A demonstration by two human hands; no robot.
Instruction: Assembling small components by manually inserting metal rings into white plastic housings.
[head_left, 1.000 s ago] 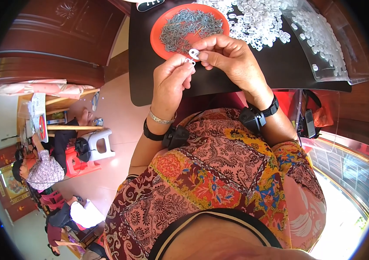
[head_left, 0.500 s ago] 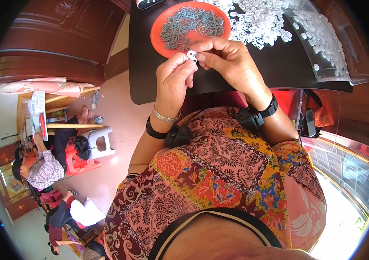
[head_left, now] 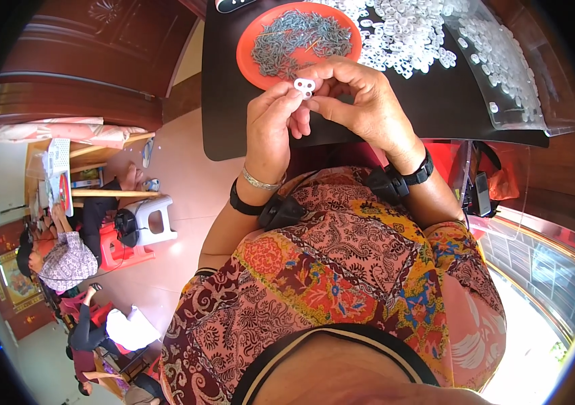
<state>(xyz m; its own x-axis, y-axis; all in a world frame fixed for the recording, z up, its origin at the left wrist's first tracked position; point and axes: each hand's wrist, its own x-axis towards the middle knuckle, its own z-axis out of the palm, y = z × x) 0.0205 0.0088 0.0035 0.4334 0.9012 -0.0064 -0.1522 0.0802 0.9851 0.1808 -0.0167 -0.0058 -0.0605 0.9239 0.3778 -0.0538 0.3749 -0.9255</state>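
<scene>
Between my hands, just above the table edge, is a small white plastic clip with round holes. The thumb and fingers of my left hand pinch it from the left. My right hand meets it from the right, its thumb at the lower edge and its index finger bent behind. Whatever the right fingertips grip is hidden. Right behind the hands lies a red plate, with many thin grey screw-like pieces spread on it. A heap of white plastic clips covers the table beyond my right hand.
The black table has a rounded front left corner. At its right stands a clear plastic tray with more small white pieces. On the left, a person in a patterned top sits near a white stool; another person is farther down.
The white clip has turned so its holes face up more plainly. My right thumb has slid down to its lower edge. A person at the lower left has shifted a leg.
</scene>
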